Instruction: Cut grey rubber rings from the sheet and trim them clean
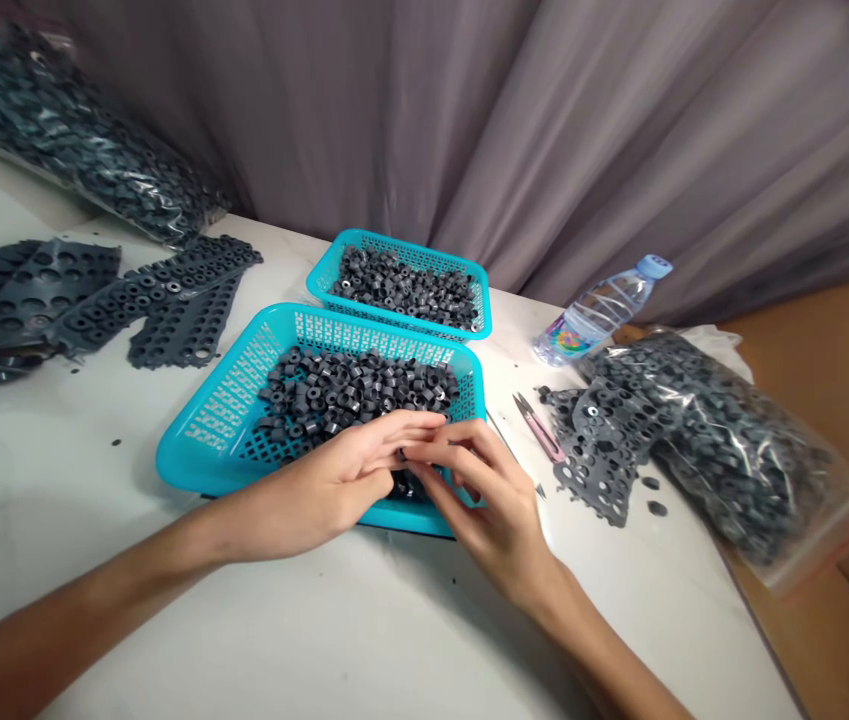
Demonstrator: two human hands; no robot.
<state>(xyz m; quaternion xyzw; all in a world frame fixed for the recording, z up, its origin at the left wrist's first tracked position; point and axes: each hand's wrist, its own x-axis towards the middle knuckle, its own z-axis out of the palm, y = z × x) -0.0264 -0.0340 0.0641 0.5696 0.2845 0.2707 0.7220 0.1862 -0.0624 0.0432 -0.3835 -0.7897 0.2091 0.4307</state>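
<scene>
Over the front edge of a turquoise basket [221, 400], my two hands meet at their fingertips. The basket holds many small black rubber rings [364, 385]. A small black rubber piece [401, 455] shows between my fingertips, mostly hidden by them. My right hand [495, 505] is closed, thumb and forefinger pinched at that piece. My left hand [334, 490] is closed too, fingers bent together and thumb drawn in beside the same piece. How its fingertips sit on the piece is hidden behind the right hand's fingers.
Behind stands a second turquoise basket [319, 275] of rings. Perforated black rubber sheets [184, 315] and a full bag [94, 150] lie left. To the right are a water bottle [604, 305], pink thread snips [540, 430], a punched sheet [604, 460] and another bag [739, 440].
</scene>
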